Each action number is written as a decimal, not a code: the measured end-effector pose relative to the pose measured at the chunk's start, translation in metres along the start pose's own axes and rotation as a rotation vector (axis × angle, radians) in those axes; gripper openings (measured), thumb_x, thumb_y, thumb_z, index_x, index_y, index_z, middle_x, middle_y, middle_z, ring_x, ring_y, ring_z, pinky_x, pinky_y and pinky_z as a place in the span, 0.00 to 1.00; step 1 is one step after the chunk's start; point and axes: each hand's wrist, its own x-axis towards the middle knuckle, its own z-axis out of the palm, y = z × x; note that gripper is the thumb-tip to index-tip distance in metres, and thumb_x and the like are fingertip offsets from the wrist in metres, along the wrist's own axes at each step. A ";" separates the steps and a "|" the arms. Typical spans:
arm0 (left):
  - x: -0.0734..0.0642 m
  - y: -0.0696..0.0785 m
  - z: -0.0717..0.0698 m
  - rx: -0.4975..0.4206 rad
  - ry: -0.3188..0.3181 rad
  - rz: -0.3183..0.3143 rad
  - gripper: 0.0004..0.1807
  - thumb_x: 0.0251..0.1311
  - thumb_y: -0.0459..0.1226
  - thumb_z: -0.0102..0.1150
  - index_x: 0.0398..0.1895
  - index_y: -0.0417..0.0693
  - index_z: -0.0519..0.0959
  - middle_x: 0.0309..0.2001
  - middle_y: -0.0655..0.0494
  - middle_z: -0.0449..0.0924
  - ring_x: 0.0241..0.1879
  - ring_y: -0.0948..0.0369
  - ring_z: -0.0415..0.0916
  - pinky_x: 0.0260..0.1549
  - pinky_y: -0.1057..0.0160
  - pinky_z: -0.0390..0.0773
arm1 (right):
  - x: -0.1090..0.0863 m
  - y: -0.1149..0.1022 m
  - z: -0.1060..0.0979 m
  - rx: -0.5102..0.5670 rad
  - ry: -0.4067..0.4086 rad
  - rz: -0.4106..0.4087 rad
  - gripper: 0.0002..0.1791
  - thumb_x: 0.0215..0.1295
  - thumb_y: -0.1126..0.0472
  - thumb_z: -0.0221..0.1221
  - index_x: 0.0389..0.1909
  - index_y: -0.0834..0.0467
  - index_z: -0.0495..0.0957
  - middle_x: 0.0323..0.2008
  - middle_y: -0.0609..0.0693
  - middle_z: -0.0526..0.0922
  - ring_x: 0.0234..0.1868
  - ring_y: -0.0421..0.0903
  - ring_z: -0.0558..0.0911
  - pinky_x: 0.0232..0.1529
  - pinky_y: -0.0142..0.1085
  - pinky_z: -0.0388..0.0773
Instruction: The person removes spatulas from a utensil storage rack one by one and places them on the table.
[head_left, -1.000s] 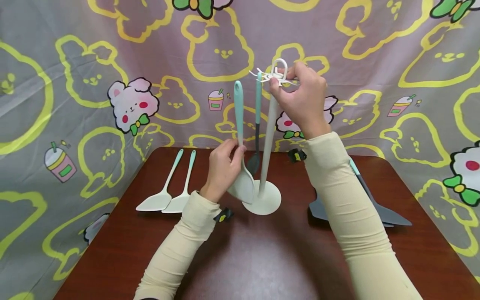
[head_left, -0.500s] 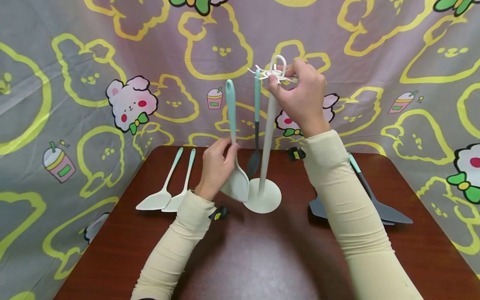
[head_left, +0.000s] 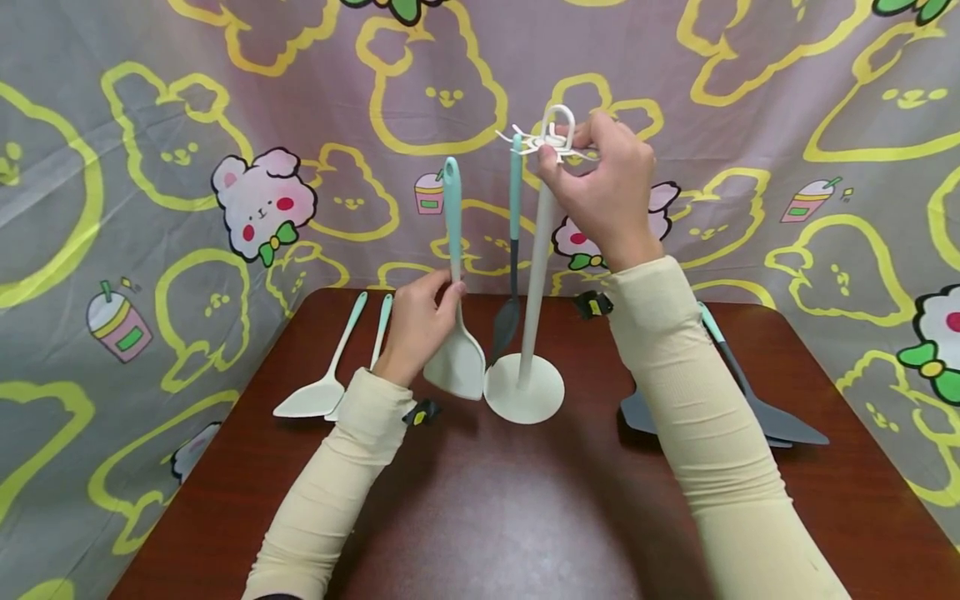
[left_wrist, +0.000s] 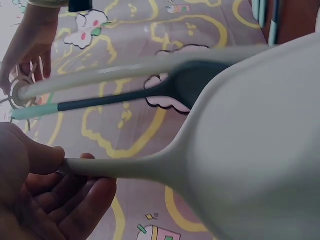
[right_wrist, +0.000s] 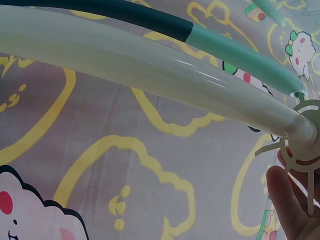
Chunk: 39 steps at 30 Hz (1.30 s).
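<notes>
My left hand [head_left: 416,323] pinches the stem of a white turner [head_left: 459,367] with a mint handle [head_left: 453,208]. The turner stands handle-up, its blade just left of the round base [head_left: 525,408] of a white utensil stand. In the left wrist view, thumb and fingers grip the stem close above the broad blade [left_wrist: 250,135]. With my right hand [head_left: 611,187] I pinch the ring of hooks [head_left: 551,144] at the top of the pole [head_left: 536,275]. A dark grey spoon [head_left: 506,321] hangs by its mint handle from one hook, between the turner and the pole.
Two more white utensils lie at the left of the brown table [head_left: 480,508]; the outer one is a turner [head_left: 313,400], the other partly behind my left hand. Dark grey turners [head_left: 783,425] lie overlapping at the right, partly hidden by my sleeve. A patterned curtain [head_left: 442,92] surrounds the table.
My left hand has shifted left with the turner, away from the pole and the hanging spoon. The right hand keeps its grip on the hook ring.
</notes>
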 end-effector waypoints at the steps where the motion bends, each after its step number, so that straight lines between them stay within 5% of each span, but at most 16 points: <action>1: 0.002 -0.002 -0.001 0.013 -0.011 -0.002 0.08 0.66 0.35 0.58 0.37 0.39 0.84 0.24 0.47 0.82 0.17 0.59 0.65 0.19 0.66 0.63 | 0.000 0.001 0.000 0.001 0.005 -0.011 0.22 0.56 0.50 0.60 0.26 0.67 0.72 0.35 0.59 0.87 0.33 0.57 0.78 0.35 0.37 0.64; 13: 0.011 -0.013 -0.011 0.133 -0.127 -0.057 0.09 0.66 0.36 0.58 0.33 0.41 0.84 0.20 0.50 0.78 0.18 0.59 0.65 0.17 0.65 0.61 | -0.002 0.002 0.001 0.002 0.008 -0.030 0.21 0.55 0.50 0.60 0.26 0.67 0.72 0.32 0.59 0.86 0.32 0.57 0.78 0.34 0.36 0.63; 26: 0.024 -0.020 -0.020 0.184 -0.366 -0.130 0.11 0.69 0.38 0.56 0.38 0.40 0.85 0.21 0.50 0.77 0.16 0.61 0.60 0.19 0.65 0.61 | -0.001 0.002 0.002 -0.003 0.003 -0.036 0.22 0.56 0.49 0.60 0.28 0.67 0.74 0.30 0.60 0.84 0.32 0.57 0.76 0.35 0.36 0.63; 33: 0.024 -0.021 -0.019 0.173 -0.391 -0.140 0.11 0.69 0.38 0.55 0.35 0.41 0.84 0.20 0.52 0.74 0.16 0.61 0.59 0.19 0.65 0.61 | -0.002 0.000 0.001 -0.004 -0.004 0.018 0.22 0.56 0.49 0.59 0.28 0.69 0.73 0.33 0.60 0.86 0.35 0.57 0.78 0.39 0.39 0.66; 39: 0.024 -0.027 -0.014 0.162 -0.412 -0.163 0.11 0.70 0.37 0.54 0.36 0.41 0.84 0.19 0.52 0.72 0.16 0.61 0.59 0.18 0.65 0.61 | -0.002 0.002 0.002 -0.009 0.007 -0.024 0.22 0.56 0.48 0.60 0.27 0.67 0.73 0.32 0.60 0.86 0.33 0.58 0.77 0.36 0.38 0.64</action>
